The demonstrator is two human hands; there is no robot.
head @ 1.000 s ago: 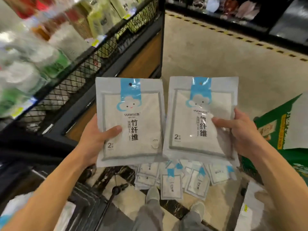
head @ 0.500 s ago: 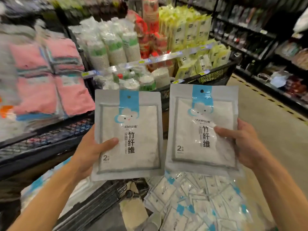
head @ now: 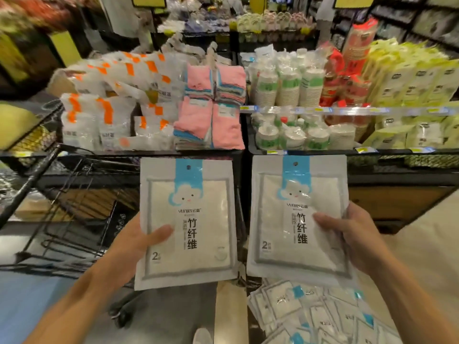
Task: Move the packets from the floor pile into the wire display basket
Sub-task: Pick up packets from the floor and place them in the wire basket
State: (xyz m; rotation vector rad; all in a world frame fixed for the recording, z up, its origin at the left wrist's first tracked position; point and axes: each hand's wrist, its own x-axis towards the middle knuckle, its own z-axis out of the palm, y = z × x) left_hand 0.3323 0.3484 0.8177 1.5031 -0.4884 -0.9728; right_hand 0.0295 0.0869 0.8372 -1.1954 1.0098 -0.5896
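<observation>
Head view, the only one supplied: the person stands before a display stand and holds two flat bamboo-fibre cloth packets upright, side by side and close together without clearly touching. The left hand [head: 129,247] grips the left packet [head: 186,224] at its lower left edge, thumb across the front, fingers hidden behind. The right hand [head: 357,234] grips the right packet [head: 298,217] at its right edge, thumb and a fingertip on the front film. Both grips are closed pinches on one edge only, so each packet hangs largely unsupported. The floor pile [head: 320,316] of like packets lies loosely fanned at lower right, just below the right packet. Black wire display baskets [head: 397,161] run along the stand directly behind the packets, already stocked with pink cloths [head: 211,122], orange-marked packs [head: 109,112] and cup sleeves [head: 290,85]; which basket is the target cannot be told. An empty wire rack [head: 74,194] stands to the left. Assessed risks: the glossy film may slide from an edge pinch during the reach; a packet corner may catch the basket's front rim and fold; the packets may land on unrelated stock; a foot [head: 202,336], visible at the bottom edge, stands near the pile and could tread on loose packets.
</observation>
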